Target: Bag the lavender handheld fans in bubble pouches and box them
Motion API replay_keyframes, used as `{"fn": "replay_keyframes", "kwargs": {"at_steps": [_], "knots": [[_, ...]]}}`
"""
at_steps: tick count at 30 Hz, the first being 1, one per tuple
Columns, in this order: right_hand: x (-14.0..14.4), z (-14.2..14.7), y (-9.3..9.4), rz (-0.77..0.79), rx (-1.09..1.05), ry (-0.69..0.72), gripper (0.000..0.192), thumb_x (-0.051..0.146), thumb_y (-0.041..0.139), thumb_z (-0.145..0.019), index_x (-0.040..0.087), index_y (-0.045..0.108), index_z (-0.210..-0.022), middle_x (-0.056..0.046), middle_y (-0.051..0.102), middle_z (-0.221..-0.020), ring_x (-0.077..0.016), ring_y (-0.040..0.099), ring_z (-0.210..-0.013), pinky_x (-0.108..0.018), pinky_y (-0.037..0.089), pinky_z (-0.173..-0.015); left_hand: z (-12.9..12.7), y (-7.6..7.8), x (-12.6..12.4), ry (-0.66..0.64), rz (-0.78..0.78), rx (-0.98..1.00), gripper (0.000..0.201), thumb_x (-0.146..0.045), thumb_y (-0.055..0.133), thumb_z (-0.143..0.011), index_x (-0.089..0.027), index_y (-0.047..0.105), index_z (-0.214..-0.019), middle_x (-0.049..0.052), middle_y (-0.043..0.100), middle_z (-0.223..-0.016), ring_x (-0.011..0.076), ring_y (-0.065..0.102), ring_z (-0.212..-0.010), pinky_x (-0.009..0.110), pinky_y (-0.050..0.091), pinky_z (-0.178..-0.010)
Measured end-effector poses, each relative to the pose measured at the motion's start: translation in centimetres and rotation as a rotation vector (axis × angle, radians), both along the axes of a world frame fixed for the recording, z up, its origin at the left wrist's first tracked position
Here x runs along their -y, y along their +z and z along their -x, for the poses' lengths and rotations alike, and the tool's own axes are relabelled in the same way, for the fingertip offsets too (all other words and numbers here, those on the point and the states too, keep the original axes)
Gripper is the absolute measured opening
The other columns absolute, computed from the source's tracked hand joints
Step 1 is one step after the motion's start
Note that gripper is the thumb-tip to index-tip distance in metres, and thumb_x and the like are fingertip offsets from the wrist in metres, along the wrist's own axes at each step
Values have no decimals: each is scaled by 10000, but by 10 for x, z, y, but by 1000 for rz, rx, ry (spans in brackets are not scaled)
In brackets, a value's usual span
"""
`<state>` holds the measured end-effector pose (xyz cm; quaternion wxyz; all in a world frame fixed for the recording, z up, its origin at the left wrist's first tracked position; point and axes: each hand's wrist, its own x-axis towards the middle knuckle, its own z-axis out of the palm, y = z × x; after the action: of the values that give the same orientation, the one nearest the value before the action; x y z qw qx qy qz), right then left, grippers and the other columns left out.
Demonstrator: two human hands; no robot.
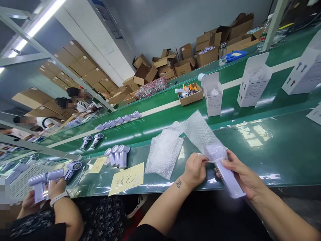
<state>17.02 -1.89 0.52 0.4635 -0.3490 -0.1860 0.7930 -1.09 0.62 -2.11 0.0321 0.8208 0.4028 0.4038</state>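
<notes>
Right hand [240,174] grips our lilac fan [229,179] by handle, lower centre of frame; left hand [195,169] pinches bubble-wrap bag [200,134] mouth over fan head, keeping it open. Spare bags [164,152] flat on bench [276,147] left of hands, within reach.

I looked along a long green table [276,150] with a pale stripe running down its belt. Behind it rose a plain grey wall [175,23], and brown cardboard boxes [160,67] were heaped at its foot, with more stacked high to the left. A fluorescent tube [37,25] glowed overhead on a grey metal frame [32,55].
</notes>
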Motion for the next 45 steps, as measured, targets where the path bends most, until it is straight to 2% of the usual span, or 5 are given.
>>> {"fn": "replay_keyframes", "kwargs": {"at_steps": [11, 22, 31, 39, 45], "knots": [[-7, -3, -7, 137, 92, -25, 297, 282, 717, -746, 229, 461, -885, 11, 648, -727, -137, 647, -570, -242, 563, -563, -20, 7, 12, -36, 450, 147, 52, -148, 495, -777, -178, 530, -751, -26, 503, -558, 91, 453, -500, 213, 357, -493], [-78, -41, 63, -22, 477, 45, 110, 155, 651, -780, 184, 557, -730, 5, 584, -509, -99, 552, -382, -150, 457, -327, -38, 107, -58, -79, 1288, 521, 80, -198, 577, -702, -140, 527, -725, -21, 554, -504, 77, 499, -374, 157, 271, -351], [-95, -46, 156, -627, 874, -35, 248, 287, 592, -836, 179, 488, -638, 3, 569, -452, -112, 568, -386, -181, 476, -354, -2, 174, -74, -186, 954, 827, 219, -329, 666, -682, -129, 585, -721, -18, 523, -528, 39, 405, -373, 164, 343, -394], [-80, 3, 140, -844, 459, 83, 288, 488, 411, -881, 219, 384, -779, 20, 600, -567, -157, 625, -541, -292, 516, -510, -41, 120, -63, -360, 793, 874, 893, -270, 897, -371, -234, 498, -1169, 45, 606, -982, 159, 574, -775, 243, 484, -629], [-4, -127, 181, -752, 1563, -1313, 333, 493, 542, -836, 275, 458, -1073, -115, 570, -998, -283, 602, -858, -439, 490, -740, -39, 119, -61, -211, 688, 979, 423, -295, 784, -627, -187, 492, -912, -59, 537, -666, 61, 475, -518, 144, 375, -443]]}}
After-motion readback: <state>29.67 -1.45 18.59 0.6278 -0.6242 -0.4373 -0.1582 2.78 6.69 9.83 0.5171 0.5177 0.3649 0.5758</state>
